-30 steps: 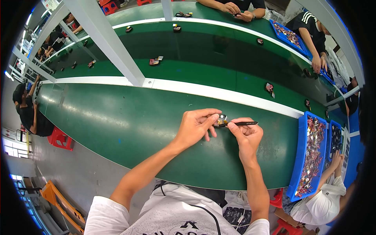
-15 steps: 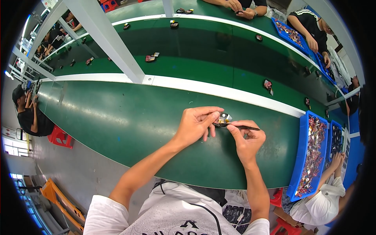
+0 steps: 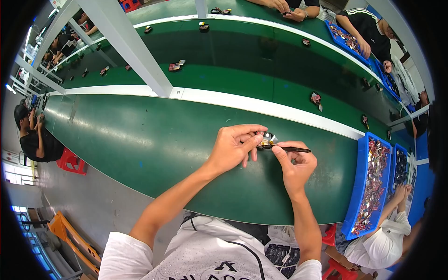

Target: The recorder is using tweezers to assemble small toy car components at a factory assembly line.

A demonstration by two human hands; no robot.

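Observation:
Above the green worktable (image 3: 154,135), my left hand (image 3: 233,147) pinches a small dark electronic assembly (image 3: 267,139) with red, yellow and silvery parts. My right hand (image 3: 297,165) grips a slim black tool (image 3: 297,149), which looks like tweezers. Its left end reaches the near edge of the assembly, and its other end sticks out to the right past my fingers. My fingers hide part of the assembly, and the exact contact of the tool tip is too small to make out.
A blue tray (image 3: 353,205) full of small red and silver parts stands to my right, beside a second blue tray (image 3: 400,161) of dark parts. Beyond a white rail (image 3: 261,115), a green conveyor (image 3: 242,77) carries similar assemblies (image 3: 316,99). Co-workers sit around; a white post (image 3: 126,46) rises ahead.
The assemblies on the conveyor have shifted a little to the left. My hands stay nearly in place, with the tool still at the assembly.

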